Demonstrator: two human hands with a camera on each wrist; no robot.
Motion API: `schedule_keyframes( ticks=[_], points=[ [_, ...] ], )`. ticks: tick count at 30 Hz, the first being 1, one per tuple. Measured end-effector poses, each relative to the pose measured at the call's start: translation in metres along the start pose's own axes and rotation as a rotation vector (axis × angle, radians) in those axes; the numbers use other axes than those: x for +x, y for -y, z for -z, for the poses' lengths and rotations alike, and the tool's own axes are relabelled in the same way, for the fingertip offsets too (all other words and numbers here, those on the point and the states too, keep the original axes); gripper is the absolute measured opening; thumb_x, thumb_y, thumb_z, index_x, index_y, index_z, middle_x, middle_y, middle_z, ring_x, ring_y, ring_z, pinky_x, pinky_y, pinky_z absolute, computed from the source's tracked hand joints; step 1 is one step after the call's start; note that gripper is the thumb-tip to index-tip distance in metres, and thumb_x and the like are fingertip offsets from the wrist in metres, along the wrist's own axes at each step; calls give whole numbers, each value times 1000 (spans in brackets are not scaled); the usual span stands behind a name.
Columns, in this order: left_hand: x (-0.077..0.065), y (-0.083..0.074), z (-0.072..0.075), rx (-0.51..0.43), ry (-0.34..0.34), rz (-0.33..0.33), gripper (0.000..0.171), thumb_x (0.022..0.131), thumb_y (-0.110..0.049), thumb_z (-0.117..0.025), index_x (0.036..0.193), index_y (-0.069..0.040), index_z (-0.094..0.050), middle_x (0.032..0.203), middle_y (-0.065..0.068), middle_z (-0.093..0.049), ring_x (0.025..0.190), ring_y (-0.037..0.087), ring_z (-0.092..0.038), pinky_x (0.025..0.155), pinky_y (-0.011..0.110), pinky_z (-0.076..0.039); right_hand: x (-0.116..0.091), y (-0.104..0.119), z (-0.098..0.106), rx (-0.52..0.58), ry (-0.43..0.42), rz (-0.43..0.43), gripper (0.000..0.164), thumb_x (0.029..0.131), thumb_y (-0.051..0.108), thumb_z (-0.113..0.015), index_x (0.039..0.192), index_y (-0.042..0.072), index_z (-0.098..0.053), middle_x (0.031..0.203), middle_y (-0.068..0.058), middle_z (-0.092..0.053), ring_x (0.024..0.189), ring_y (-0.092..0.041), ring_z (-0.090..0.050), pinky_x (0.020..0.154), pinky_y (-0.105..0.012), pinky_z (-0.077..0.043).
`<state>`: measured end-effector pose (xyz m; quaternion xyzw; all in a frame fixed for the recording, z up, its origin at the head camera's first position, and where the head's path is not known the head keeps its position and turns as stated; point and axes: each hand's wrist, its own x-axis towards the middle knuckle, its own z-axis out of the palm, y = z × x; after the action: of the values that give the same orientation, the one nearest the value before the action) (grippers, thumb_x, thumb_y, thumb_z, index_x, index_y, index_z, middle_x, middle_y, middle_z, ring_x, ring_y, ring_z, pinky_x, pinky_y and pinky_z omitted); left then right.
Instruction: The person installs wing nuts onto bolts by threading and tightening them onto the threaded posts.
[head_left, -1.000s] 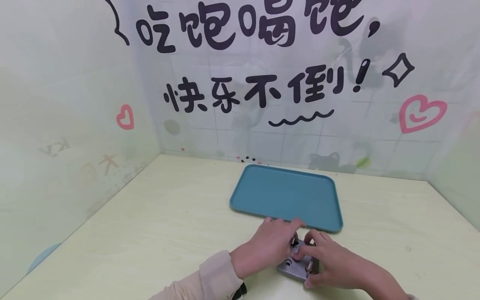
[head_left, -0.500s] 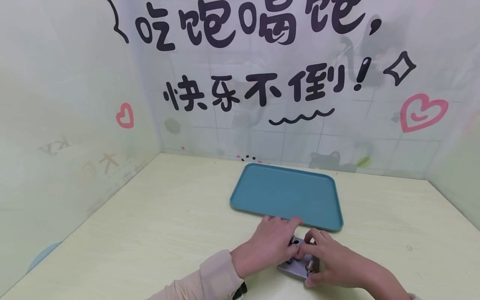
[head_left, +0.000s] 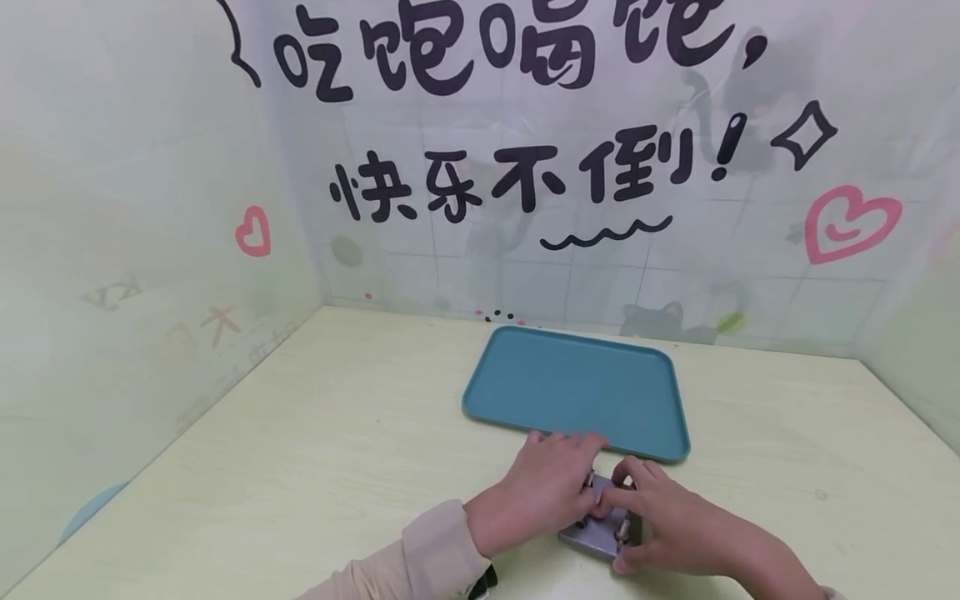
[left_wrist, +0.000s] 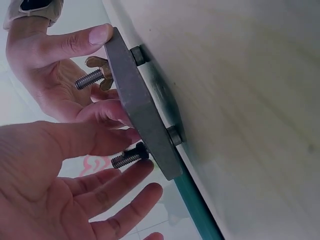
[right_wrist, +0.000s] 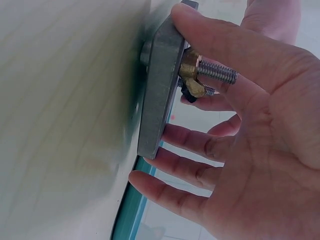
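Observation:
A small grey metal plate (head_left: pixel 592 540) lies on the table between both hands, bolts standing up through it. My right hand (head_left: pixel 678 525) grips the plate by its edges, its thumb (right_wrist: pixel 197 25) on the near edge and fingertips on the far side. On one bolt sits a brass wing nut (right_wrist: pixel 189 65), under the right palm. My left hand (head_left: pixel 536 492) pinches a black nut (left_wrist: pixel 139 151) on another threaded bolt (left_wrist: pixel 125 159) between thumb and finger. The bolts' round heads (left_wrist: pixel 175 135) show beneath the plate. From the head, the fingers hide much of the plate.
Just beyond the hands lies a blue-green tray (head_left: pixel 573 387) with a raised rim, its near edge close to the left fingers. The pale wooden table (head_left: pixel 337 433) is bounded by printed sheets at the back and sides.
The left thumb and fingers have shifted slightly at the black nut, which is now more covered in the head view. The right hand and plate stay in place.

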<state>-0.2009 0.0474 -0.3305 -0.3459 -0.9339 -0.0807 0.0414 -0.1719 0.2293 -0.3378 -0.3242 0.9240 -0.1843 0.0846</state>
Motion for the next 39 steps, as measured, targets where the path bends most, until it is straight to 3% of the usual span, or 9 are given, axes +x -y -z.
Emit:
schedule_keyframes(
  ticks=[6,14,22,27,32,39],
  points=[
    [0,-1,1,17,11,-16,49,80,-15,-65,125,-25,-46,86,-9,-65,80,11,-57,68,26,-37,-2,-1,-2,-8,-42,34,30,72,45,-70,97,37,-55,105,5,-38,91,-12,-35,66,-23,-38],
    [-1,1,0,68,-36,-24,43,82,-25,-62,123,-22,-50,95,-6,-54,77,11,-47,61,23,-33,-2,-1,-2,-30,-54,49,30,72,45,-70,96,37,-54,107,4,-39,91,-13,-37,66,-23,-37],
    [-1,0,0,5,0,-1,41,85,-30,-60,122,-20,-48,64,-10,-54,57,8,-47,61,26,-31,0,-1,0,13,11,2,28,73,47,-68,95,39,-53,107,5,-38,94,-14,-36,67,-24,-37],
    [-1,0,0,48,-16,7,44,84,-35,-61,123,-20,-48,88,-6,-64,72,13,-56,63,27,-33,-1,-1,-1,7,3,1,29,72,47,-69,95,39,-53,106,5,-38,93,-14,-36,67,-24,-37],
    [-1,0,0,55,-6,10,46,84,-36,-60,125,-20,-47,104,-5,-62,84,15,-58,66,28,-36,0,0,-1,4,4,1,28,72,48,-68,95,39,-53,107,5,-39,94,-15,-37,68,-26,-38],
    [0,0,0,18,-2,-26,48,79,-15,-65,124,-21,-47,67,-8,-58,59,9,-50,61,25,-38,-3,0,-3,-24,-65,50,30,72,44,-70,96,37,-55,105,5,-38,90,-10,-35,66,-22,-38]
  ],
)
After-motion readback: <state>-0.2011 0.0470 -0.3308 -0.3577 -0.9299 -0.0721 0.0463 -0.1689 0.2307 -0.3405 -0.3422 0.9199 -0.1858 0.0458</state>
